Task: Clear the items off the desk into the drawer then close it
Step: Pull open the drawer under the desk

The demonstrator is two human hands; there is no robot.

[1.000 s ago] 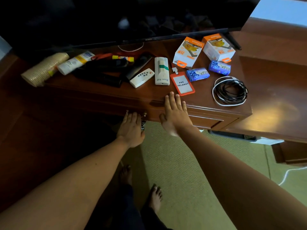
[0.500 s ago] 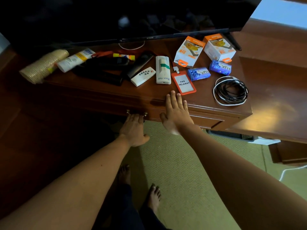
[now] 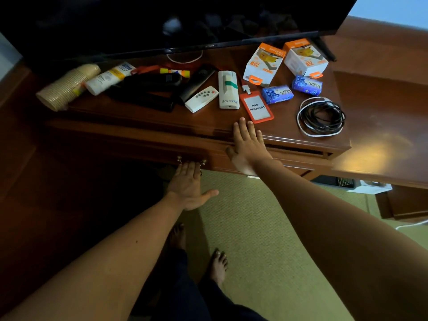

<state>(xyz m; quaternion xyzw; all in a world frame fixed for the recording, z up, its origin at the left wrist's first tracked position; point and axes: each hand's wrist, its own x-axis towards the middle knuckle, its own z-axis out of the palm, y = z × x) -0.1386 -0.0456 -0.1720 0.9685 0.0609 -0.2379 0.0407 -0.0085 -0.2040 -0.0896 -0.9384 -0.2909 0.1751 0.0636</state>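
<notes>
Drawer [image 3: 273, 156] opening is the step in hand: it sits under the desk's [image 3: 143, 117] front edge, barely ajar at its right end. Left hand [image 3: 188, 185] reaches palm-up to the brass handle [image 3: 191, 162], fingers tucked at it; whether they have hooked it I cannot tell. Right hand [image 3: 246, 143] lies flat, fingers straight, over the front edge, steadying. Best to hook the handle fully and pull straight out, level. Every item waits on top, from the cup stack [image 3: 67, 86] at the left edge to the cable coil [image 3: 322, 117] near the right.
</notes>
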